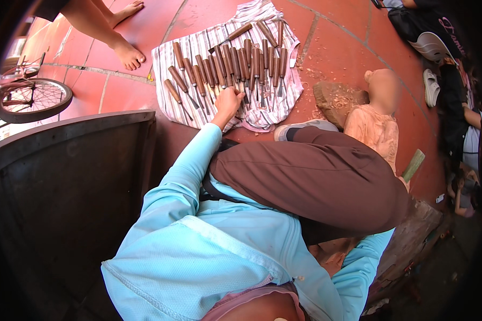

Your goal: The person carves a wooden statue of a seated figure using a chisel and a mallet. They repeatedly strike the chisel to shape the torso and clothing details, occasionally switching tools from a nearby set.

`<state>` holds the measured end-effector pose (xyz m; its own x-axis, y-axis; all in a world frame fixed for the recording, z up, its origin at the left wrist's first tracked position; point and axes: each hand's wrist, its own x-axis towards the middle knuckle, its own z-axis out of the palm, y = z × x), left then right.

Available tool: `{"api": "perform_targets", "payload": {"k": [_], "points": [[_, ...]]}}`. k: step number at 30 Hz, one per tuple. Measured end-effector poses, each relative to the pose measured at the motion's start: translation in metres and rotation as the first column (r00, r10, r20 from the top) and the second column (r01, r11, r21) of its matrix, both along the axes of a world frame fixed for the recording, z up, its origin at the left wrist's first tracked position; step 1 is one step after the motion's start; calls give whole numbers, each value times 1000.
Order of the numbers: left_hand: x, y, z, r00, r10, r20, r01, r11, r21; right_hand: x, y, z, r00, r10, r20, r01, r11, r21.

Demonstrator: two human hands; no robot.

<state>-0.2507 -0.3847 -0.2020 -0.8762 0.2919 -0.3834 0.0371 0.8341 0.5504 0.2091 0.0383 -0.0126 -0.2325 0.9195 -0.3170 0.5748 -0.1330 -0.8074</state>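
Note:
My left hand (228, 107) reaches down among several carving chisels (235, 61) with brown wooden handles, spread in rows on a striped cloth (163, 59). Its fingers curl closed at the lower ends of the handles, and what they pinch is hidden. On the right, past my bent knee, stands a carved wooden figure (372, 128) of pale orange wood. My right sleeve (361, 265) passes behind the knee, which covers most or all of that hand. A greenish wooden stick (413, 165) sticks up there, beside a small skin-toned patch that I cannot identify for certain.
A wood block (334, 101) with shavings lies by the figure on the red tiled floor (337, 37). A dark panel (69, 203) fills the left. Another person's bare feet (129, 55) stand beyond the cloth, near a bicycle wheel (33, 100). Other people sit at right.

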Motion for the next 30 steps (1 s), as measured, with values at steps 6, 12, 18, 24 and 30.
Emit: {"api": "perform_targets", "payload": {"k": [6,12,18,24,30], "points": [[-23,-6,-30,982,49,180,-63,996,69,-1,-2,1,1000,-5,-2,5,1000,-5],[-37,-13,-28,978,12,208,-58,975,217,1,-5,2,1000,-13,-7,13,1000,-11],[-37,-13,0,973,-200,-118,188,977,-101,3,-5,2,1000,-20,-15,20,1000,-14],[-32,3,-1,958,-261,-120,222,938,-265,-4,-13,5,999,-30,-29,29,999,-22],[-36,6,-28,969,-196,-148,165,967,-196,8,-3,0,995,-47,-86,44,998,-39]]}}
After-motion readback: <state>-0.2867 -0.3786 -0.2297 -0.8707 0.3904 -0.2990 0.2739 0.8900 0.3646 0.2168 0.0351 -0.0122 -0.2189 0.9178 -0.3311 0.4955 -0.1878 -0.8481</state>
